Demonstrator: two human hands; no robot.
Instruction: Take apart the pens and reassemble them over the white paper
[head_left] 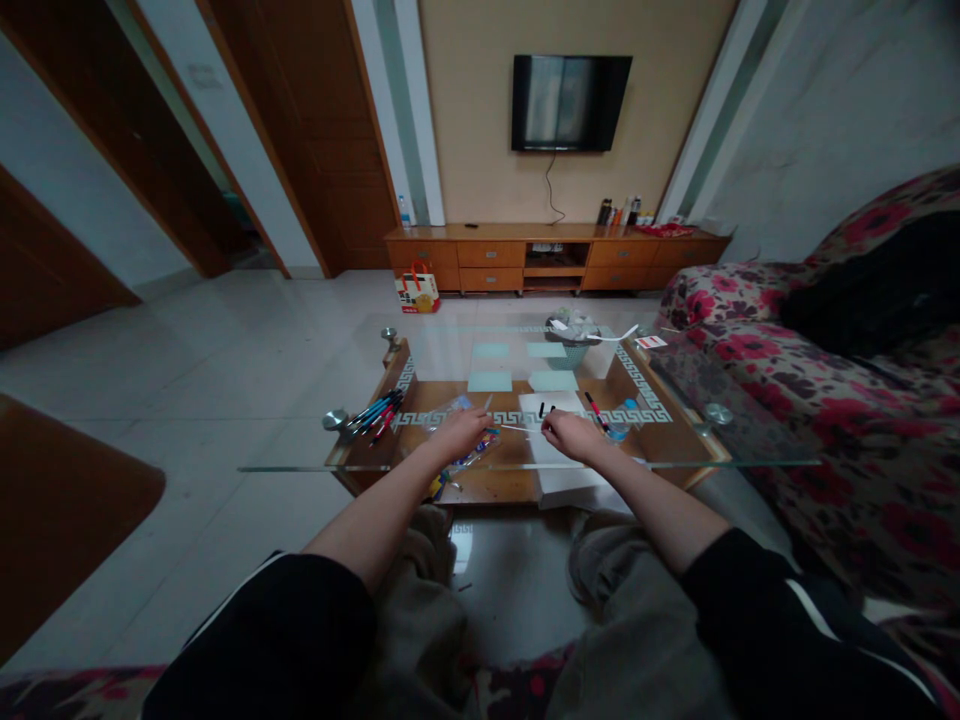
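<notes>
Seated at a glass table, both forearms out over its near edge.

Left hand and right hand lie level with each other, a gap between them. A thin pale refill spans that gap. Its long axis runs left to right, almost parallel to the table edge, so each end points into a hand. Both hands look curled, fingers pinched at the refill's ends; too small to tell how firm either grip is. Neither hand is clearly nearer: the refill sits between them, roughly centred.

Under the left hand: a clear packet with coloured contents, partly covered by the fingers.

Under and beyond the right hand: white paper, with two small dark caps on its far part.

A red pen lies just right of the right hand, angled away from us.

Further left, well apart from the left hand, a bunch of pens fans out near the table corner.

Far side of the table: a small basket. TV on the wall, sofa to our right.
</notes>
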